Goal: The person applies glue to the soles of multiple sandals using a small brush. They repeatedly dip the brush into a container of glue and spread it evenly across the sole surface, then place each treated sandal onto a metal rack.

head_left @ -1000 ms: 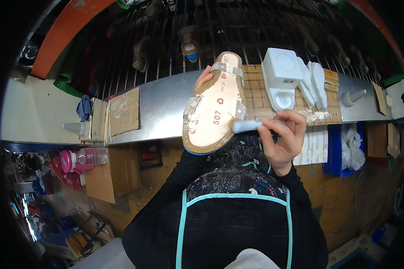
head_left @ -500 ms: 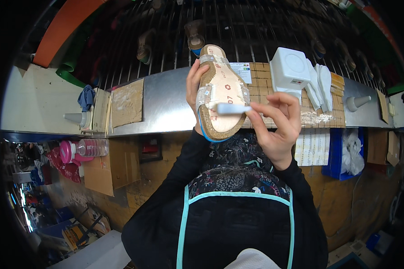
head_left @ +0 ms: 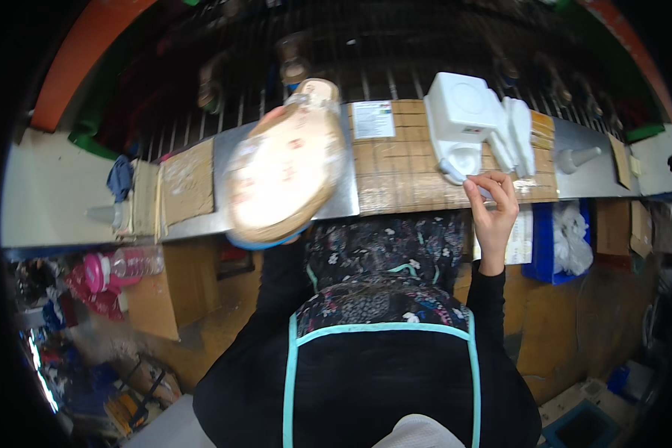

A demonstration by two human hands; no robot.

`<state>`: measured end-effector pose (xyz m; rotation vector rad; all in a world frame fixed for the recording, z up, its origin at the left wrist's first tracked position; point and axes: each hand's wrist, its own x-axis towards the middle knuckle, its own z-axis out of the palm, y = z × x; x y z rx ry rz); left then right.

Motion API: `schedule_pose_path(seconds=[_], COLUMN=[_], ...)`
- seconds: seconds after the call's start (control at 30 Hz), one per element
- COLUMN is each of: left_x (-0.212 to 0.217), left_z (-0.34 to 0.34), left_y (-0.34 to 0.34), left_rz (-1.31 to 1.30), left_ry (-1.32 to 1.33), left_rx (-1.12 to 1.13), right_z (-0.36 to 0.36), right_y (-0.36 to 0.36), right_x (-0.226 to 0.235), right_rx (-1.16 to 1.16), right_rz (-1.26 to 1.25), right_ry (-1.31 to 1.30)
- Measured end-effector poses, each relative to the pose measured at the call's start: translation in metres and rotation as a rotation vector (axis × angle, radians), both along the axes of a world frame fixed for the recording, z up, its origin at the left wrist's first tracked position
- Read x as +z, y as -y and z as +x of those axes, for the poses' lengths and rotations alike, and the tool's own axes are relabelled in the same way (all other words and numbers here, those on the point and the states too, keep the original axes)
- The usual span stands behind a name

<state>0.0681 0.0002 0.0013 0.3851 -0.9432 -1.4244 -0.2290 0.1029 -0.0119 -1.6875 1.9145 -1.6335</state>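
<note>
My left hand (head_left: 272, 116) grips a tan cork-soled sandal (head_left: 287, 168) with its underside facing me, held over the metal bench edge; the sandal is blurred and hides most of the hand. My right hand (head_left: 493, 209) is closed on a small white brush (head_left: 455, 175). The brush tip rests at the round opening of a white plastic container (head_left: 463, 119), which stands on a cardboard pad (head_left: 396, 172).
A metal bench top (head_left: 351, 201) runs across, with cardboard pieces (head_left: 187, 183), a blue cloth (head_left: 119, 178) and a cone-tipped bottle (head_left: 575, 158) on it. Behind is a wire rack with shoes (head_left: 291, 67). Below hang a blue bin (head_left: 545, 246) and a pink bottle (head_left: 116, 265).
The brush has left the sandal's sole and gone right to the white container. My left hand has swung the sandal left and down.
</note>
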Motion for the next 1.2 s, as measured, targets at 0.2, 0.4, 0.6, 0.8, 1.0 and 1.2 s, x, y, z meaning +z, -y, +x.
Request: schedule_pose_path(seconds=[0.2,0.4,0.6,0.8,1.0,1.2], left_x=[0.009,-0.031,-0.078,-0.079,-0.060,-0.045], left_z=[0.009,0.007,0.014,0.016,0.017,-0.009], left_y=[-0.018,-0.016,-0.032,-0.035,-0.037,-0.036], left_rz=[0.014,0.166,0.223,0.258,0.473,0.580], left_ry=[-0.025,-0.577,-0.321,-0.450,-0.454,-0.119], left_rx=[0.242,-0.514,-0.357,-0.479,-0.410,-0.233], right_z=[-0.057,-0.062,-0.066,-0.077,-0.096,-0.092], right_y=[0.001,0.016,0.026,0.027,0.028,0.022], right_x=[-0.037,-0.044,-0.039,-0.030,-0.038,-0.044], right_rx=[-0.301,-0.267,-0.169,-0.057,0.021,0.205], right_rz=[0.199,0.189,0.133,0.253,0.437,0.602], right_ry=[-0.399,-0.631,-0.756,-0.728,-0.159,0.362])
